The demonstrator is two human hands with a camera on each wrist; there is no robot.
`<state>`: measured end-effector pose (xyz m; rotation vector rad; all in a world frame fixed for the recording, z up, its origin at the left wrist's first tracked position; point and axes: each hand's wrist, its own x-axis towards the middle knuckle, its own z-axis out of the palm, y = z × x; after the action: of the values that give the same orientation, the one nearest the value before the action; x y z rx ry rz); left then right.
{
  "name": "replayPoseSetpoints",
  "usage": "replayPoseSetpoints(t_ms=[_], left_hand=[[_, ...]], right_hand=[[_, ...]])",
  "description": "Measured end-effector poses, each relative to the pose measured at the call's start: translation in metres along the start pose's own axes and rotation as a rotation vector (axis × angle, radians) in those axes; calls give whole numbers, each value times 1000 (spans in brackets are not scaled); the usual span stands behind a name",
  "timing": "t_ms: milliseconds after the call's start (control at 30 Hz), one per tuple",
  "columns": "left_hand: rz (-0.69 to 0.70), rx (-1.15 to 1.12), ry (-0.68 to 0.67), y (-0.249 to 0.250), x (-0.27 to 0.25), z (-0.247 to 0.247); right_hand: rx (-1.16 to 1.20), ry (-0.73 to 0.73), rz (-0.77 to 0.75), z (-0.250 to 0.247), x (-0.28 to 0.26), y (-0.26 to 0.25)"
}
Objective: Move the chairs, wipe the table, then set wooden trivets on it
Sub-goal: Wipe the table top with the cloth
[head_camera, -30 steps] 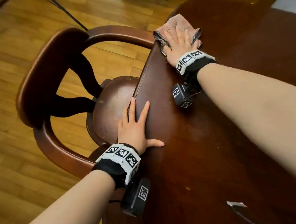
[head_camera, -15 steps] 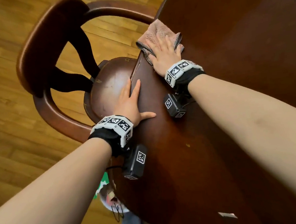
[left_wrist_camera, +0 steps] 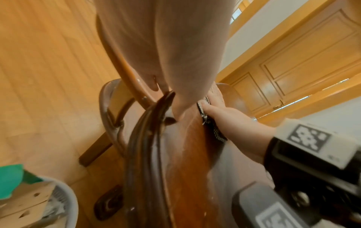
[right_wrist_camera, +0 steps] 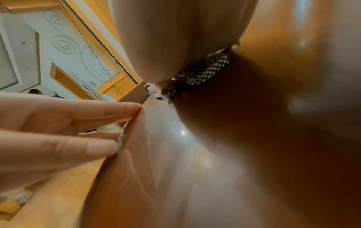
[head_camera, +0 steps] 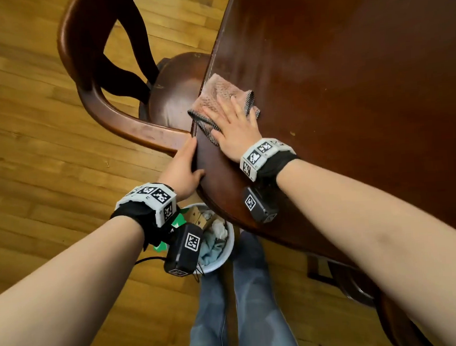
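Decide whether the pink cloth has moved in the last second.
Yes. Under the right hand, the cloth slid nearer along the table edge, from the chair's far armrest to beside its seat.

A home dining room — a dark polished wooden table point(head_camera: 352, 110), a curved wooden chair point(head_camera: 84, 61) at its left edge, plank floor point(head_camera: 29, 132), panelled wooden doors point(left_wrist_camera: 302, 61) at the far side, and a waste bin point(head_camera: 217, 266) near.

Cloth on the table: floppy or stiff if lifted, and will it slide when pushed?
Likely floppy: the cloth lies folded, its hem curling. It probably slides easily on the glossy table under the flat right hand. Looks light.
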<state>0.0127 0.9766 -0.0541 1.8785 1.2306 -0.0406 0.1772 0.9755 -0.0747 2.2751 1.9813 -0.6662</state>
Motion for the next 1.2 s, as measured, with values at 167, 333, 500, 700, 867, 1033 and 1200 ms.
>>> replayPoseSetpoints(t_ms=[167, 333, 500, 700, 867, 1033, 1200], left_hand=[[-134, -34, 179, 0, -32, 9], [-284, -8, 264, 12, -37, 22], [-203, 93, 273, 18, -19, 19], [-171, 273, 294, 20, -3, 14], [-96, 276, 310, 10, -3, 17], [-97, 197, 309, 7, -7, 16], [-122, 183, 264, 13, -10, 19]], right_hand=[[2, -32, -66, 27, -61, -21], [-18, -75, -113, 45, -127, -11], [-52, -106, -77, 49, -159, 28], [16, 15, 190, 7, -75, 80], [62, 33, 325, -23, 24, 74], [-36, 8, 61, -1, 6, 6], [-29, -59, -85, 33, -102, 4]])
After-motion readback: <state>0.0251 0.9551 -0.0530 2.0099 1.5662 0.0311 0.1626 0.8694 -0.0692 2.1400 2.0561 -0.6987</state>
